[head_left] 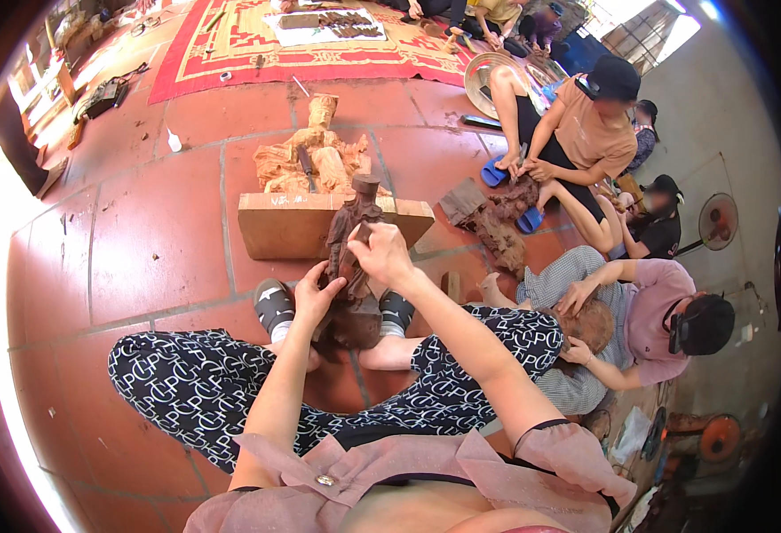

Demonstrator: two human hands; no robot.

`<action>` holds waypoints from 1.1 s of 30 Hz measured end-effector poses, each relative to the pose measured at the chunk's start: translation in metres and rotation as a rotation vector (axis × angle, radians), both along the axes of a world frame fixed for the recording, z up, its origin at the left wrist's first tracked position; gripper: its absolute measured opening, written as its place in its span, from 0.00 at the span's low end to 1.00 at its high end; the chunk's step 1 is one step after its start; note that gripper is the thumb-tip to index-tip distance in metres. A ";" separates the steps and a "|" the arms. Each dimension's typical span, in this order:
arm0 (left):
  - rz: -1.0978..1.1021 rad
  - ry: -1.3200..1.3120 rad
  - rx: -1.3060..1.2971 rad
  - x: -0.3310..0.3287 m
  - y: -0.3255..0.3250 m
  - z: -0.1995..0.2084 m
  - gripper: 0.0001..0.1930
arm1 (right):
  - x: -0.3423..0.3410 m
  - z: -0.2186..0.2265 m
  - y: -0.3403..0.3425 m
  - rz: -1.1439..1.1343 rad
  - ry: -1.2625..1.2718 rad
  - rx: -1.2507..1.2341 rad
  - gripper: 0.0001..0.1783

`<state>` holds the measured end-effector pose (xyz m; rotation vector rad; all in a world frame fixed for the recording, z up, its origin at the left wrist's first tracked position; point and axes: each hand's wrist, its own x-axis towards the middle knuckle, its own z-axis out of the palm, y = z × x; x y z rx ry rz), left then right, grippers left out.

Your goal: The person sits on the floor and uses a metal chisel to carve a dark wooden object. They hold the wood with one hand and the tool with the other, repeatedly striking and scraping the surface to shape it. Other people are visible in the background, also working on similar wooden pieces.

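A dark brown carved figure (344, 233) with a flat-topped hat stands upright between my feet, on a dark base (355, 322). My left hand (317, 291) grips its lower side, thumb and fingers pressed against it. My right hand (385, 258) is closed at the figure's chest on a small dark piece (363, 233), whose kind I cannot make out. Just beyond stands a larger, pale wooden seated statue (319, 155) on a thick wooden block (275, 226). A thin dark tool (305, 162) leans against that statue.
At the right, a person (590, 133) works on a dark carving (506, 213), and another (666, 311) handles a round brown piece (590, 324). A red patterned mat (195, 53) lies at the back. A small white bottle (174, 140) stands on the tiles; fans (717, 220) line the right wall.
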<state>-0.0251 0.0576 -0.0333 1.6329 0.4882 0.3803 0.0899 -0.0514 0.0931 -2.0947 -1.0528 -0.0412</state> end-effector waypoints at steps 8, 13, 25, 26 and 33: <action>0.007 0.027 0.079 -0.002 -0.002 0.011 0.27 | 0.004 0.014 0.002 -0.087 0.031 -0.001 0.08; -0.003 0.015 0.068 0.002 -0.002 -0.004 0.27 | 0.005 0.000 -0.003 0.026 -0.259 -0.058 0.06; 0.006 0.074 0.101 -0.002 0.000 0.014 0.29 | 0.012 0.005 -0.004 -0.069 -0.146 0.017 0.04; 0.015 0.077 0.118 -0.003 0.000 0.014 0.28 | 0.016 0.013 -0.005 -0.086 -0.164 0.098 0.04; 0.013 0.009 0.103 0.000 0.000 0.001 0.28 | -0.003 0.002 0.001 0.071 -0.206 -0.032 0.06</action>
